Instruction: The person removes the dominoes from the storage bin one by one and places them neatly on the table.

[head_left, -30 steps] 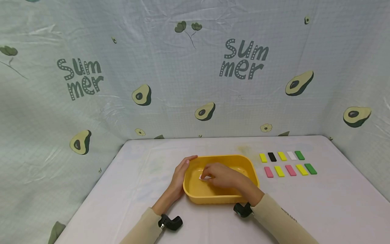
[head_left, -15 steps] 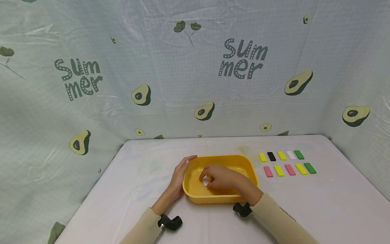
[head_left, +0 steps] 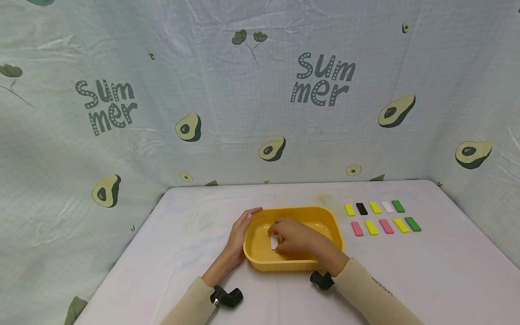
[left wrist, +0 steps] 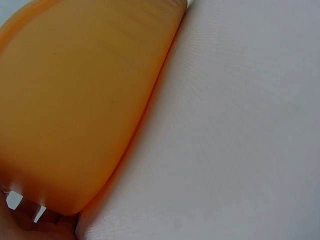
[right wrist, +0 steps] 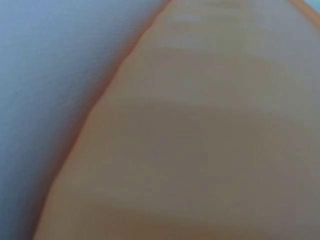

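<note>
A yellow plastic tub (head_left: 280, 266) stands on the table in the head view. My left hand (head_left: 237, 237) holds its left side, fingers bent round the far left corner. In the left wrist view, a few fingers (left wrist: 47, 227) show below the tub's wall (left wrist: 85, 100). Inside the tub, my right hand (head_left: 294, 235) pinches a small white rectangular tile (head_left: 274, 242) between thumb and fingers, low over the bottom. Part of the tile is hidden by the hand. The right wrist view shows only the tub's outer wall (right wrist: 190, 125), close and blurred.
Right of the tub, small flat tiles lie in two rows: several yellow, pink and green ones, such as a pink tile (head_left: 387, 226), plus one black tile (head_left: 361, 208) and one white tile (head_left: 387, 206). A patterned sheet (head_left: 227, 90) hangs behind the white-covered table (head_left: 195, 225).
The white tile in my right hand has turned from lying slanted to nearly straight front to back, the fingers shifting slightly. My left hand and the tub have stayed put.
</note>
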